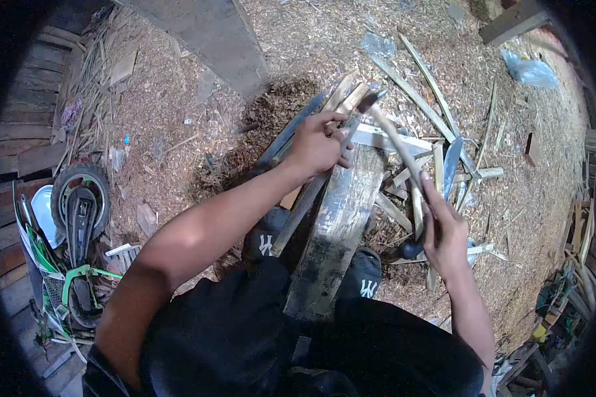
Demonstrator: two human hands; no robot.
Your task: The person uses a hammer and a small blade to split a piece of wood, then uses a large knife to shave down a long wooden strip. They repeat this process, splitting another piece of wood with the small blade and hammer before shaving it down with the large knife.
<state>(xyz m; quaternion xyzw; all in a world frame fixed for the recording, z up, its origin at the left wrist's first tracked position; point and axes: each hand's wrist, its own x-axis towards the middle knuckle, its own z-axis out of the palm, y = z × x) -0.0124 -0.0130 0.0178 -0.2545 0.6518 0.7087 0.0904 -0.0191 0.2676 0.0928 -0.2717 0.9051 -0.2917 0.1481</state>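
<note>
My right hand (446, 237) is closed around the lower end of a hammer's (398, 142) pale wooden handle. The dark hammer head, slightly blurred, is up beyond my left hand, over the far end of a thick wooden beam (341, 221). My left hand (316, 147) is at the beam's far left edge, fingers curled in a pinch. Something slim seems to be between those fingers, but I cannot make out what. Just past the fingertips, narrow wood pieces (343, 92) stick out. The worn, stained beam runs from between my legs away from me.
Wood strips (420, 99) and offcuts lie right of the beam, with a blue-grey blade-like piece (452, 165) among them. Wood shavings cover the ground. A green and black motorbike (69, 278) stands left, a post (208, 40) ahead, and a plastic bag (530, 69) lies far right.
</note>
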